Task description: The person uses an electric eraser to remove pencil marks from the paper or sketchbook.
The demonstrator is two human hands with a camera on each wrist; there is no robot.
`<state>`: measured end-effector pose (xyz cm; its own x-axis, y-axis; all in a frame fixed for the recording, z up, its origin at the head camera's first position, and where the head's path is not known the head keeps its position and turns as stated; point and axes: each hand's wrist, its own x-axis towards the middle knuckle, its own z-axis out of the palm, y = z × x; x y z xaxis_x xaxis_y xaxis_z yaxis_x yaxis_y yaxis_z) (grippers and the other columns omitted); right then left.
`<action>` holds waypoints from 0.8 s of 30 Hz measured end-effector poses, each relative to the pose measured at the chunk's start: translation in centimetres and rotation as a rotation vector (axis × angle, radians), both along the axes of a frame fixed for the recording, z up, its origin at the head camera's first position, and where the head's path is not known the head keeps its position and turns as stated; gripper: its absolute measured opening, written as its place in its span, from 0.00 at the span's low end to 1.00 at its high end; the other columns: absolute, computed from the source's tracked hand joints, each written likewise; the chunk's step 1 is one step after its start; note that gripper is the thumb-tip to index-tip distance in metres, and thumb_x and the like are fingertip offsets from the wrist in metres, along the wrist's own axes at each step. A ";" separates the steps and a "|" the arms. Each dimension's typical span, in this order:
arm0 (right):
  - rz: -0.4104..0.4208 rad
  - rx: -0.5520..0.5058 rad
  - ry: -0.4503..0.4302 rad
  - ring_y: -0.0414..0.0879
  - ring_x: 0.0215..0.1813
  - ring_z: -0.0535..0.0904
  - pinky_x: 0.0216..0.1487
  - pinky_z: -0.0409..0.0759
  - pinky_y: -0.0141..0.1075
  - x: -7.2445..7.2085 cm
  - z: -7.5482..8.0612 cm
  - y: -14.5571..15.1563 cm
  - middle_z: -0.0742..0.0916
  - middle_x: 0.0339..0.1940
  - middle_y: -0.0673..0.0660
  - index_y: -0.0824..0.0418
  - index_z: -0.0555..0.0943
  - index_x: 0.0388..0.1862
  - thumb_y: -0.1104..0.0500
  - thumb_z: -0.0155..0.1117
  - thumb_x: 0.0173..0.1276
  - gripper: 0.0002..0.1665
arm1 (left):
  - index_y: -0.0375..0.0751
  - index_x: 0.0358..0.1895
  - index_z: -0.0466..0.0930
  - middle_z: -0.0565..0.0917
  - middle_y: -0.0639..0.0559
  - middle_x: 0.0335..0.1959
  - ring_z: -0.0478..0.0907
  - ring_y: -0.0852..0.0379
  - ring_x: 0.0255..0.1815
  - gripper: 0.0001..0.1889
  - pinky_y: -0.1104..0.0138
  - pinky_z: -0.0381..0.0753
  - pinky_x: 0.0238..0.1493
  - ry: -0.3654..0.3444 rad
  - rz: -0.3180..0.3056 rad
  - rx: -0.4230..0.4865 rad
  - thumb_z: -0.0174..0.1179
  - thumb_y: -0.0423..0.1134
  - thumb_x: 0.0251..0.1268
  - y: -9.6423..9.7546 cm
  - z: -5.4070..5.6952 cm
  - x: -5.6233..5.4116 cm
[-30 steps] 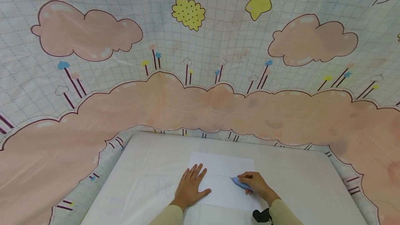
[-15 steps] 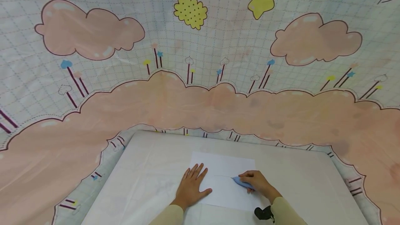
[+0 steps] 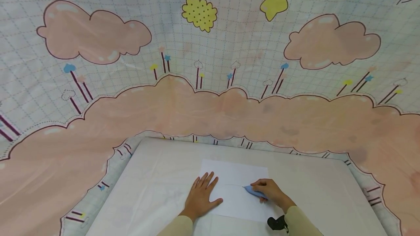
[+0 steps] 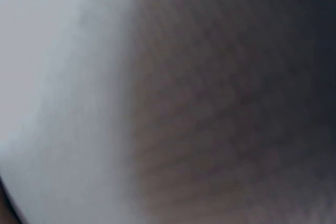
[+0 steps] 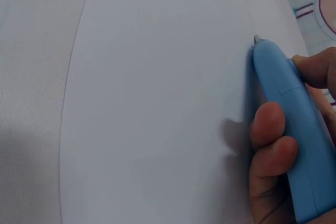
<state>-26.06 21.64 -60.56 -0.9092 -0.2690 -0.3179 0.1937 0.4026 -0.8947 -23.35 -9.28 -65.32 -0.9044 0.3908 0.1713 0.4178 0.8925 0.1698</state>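
Observation:
A white sheet of paper (image 3: 236, 172) lies on the white-covered table. Flat on its left side rests my left hand (image 3: 199, 196), fingers spread. My right hand (image 3: 272, 194) grips a light-blue, thick pen-shaped tool (image 3: 255, 191) with a small metal tip. In the right wrist view, the thumb presses the upper side of the blue tool (image 5: 294, 124) while curled fingers support it from below. Its tip meets the paper (image 5: 152, 103) at the end of a faint line. The left wrist view holds only a blurred close surface; the left hand cannot be made out there.
A black heart-shaped item (image 3: 276, 224) sits by the right sleeve. The table (image 3: 157, 170) has a white cover. Behind and around it hangs a cloth (image 3: 210, 112) printed with clouds and stars.
The head view has shifted slightly, so everything appears a little further right than a second ago. Both hands and the blue tool keep nearly the same place on the paper.

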 end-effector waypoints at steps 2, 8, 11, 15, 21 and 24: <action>0.001 -0.002 -0.002 0.40 0.18 0.75 0.21 0.72 0.30 0.0 0.0 0.1 0.84 0.36 0.54 0.67 0.84 0.49 0.56 0.65 0.68 0.17 | 0.56 0.76 0.60 0.57 0.54 0.79 0.52 0.50 0.80 0.44 0.50 0.52 0.77 -0.009 0.001 -0.006 0.38 0.78 0.62 0.0 0.0 0.0; 0.004 -0.011 -0.002 0.40 0.18 0.74 0.21 0.71 0.30 -0.1 0.0 0.1 0.85 0.38 0.54 0.67 0.84 0.49 0.57 0.64 0.68 0.17 | 0.55 0.76 0.60 0.56 0.54 0.79 0.51 0.50 0.80 0.44 0.50 0.51 0.77 -0.017 0.002 -0.005 0.41 0.77 0.62 0.1 0.1 -0.1; 0.003 -0.014 -0.001 0.40 0.18 0.74 0.20 0.71 0.30 -0.1 -0.1 0.1 0.85 0.38 0.54 0.67 0.84 0.49 0.57 0.64 0.68 0.17 | 0.55 0.76 0.60 0.57 0.54 0.79 0.51 0.50 0.80 0.44 0.50 0.51 0.77 -0.013 0.000 -0.005 0.41 0.77 0.62 0.1 0.1 -0.2; 0.001 -0.017 0.001 0.39 0.18 0.74 0.20 0.72 0.30 -0.1 -0.1 0.0 0.85 0.39 0.55 0.68 0.84 0.49 0.56 0.65 0.68 0.17 | 0.56 0.76 0.60 0.57 0.55 0.79 0.51 0.51 0.80 0.45 0.50 0.52 0.77 -0.006 0.002 -0.012 0.39 0.78 0.62 0.1 0.0 -0.2; 0.003 -0.019 0.002 0.39 0.18 0.74 0.20 0.71 0.29 0.0 0.0 -0.1 0.85 0.37 0.54 0.68 0.84 0.49 0.57 0.65 0.67 0.17 | 0.56 0.76 0.60 0.57 0.55 0.79 0.51 0.51 0.80 0.45 0.50 0.52 0.77 -0.010 0.003 -0.017 0.38 0.78 0.62 0.0 -0.1 -0.2; 0.001 -0.020 0.000 0.39 0.18 0.74 0.20 0.71 0.29 0.0 0.1 -0.2 0.85 0.37 0.54 0.68 0.84 0.49 0.57 0.65 0.67 0.17 | 0.56 0.76 0.59 0.56 0.55 0.79 0.50 0.51 0.80 0.45 0.50 0.51 0.77 -0.027 0.006 -0.019 0.38 0.78 0.62 0.0 0.1 -0.2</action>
<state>-26.03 21.47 -60.45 -0.9089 -0.2761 -0.3127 0.1937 0.3846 -0.9025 -23.50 -9.23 -65.26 -0.9110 0.3882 0.1394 0.4079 0.8981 0.1643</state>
